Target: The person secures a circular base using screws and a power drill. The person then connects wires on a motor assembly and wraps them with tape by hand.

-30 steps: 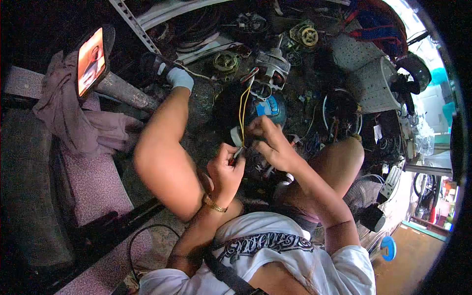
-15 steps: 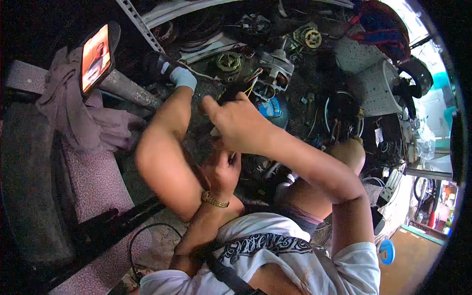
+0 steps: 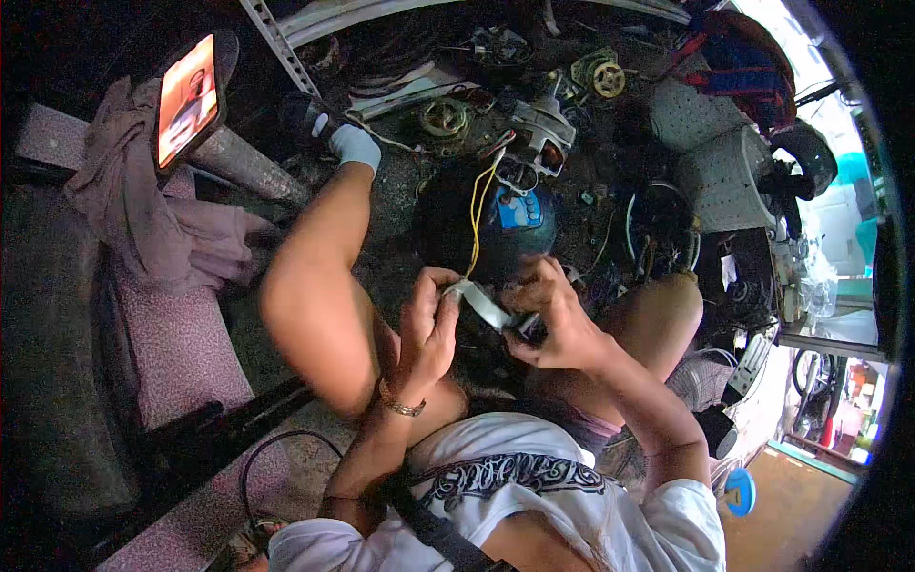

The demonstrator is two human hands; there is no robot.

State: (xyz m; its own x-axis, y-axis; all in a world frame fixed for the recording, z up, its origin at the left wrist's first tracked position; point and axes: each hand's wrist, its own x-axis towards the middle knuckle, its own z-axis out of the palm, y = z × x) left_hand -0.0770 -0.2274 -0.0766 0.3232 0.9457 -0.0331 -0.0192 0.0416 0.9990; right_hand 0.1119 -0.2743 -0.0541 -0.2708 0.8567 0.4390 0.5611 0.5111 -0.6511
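Note:
Yellow wires [image 3: 477,214] run from a motor [image 3: 541,138] down to my left hand [image 3: 431,319], whose fingers pinch their lower end together with a pale strip [image 3: 484,306]. That strip, which looks like tape, stretches to my right hand [image 3: 556,319]. My right fingers are closed round a dark, roundish object [image 3: 528,329], partly hidden by the fingers. Behind both hands a dark round base with a blue label [image 3: 519,210] stands on the floor, with the motor at its far side.
A lit phone [image 3: 188,100] leans on a metal post at the left, near a draped cloth [image 3: 143,210]. Brass-coloured round parts [image 3: 444,117] lie beyond the motor. On the right are a white perforated basket [image 3: 729,172] and a wire-filled ring [image 3: 664,224].
My right hand has come back down from above my left hand, toward the right. The pale strip now spans the space between both hands, and the yellow wires are in fuller view.

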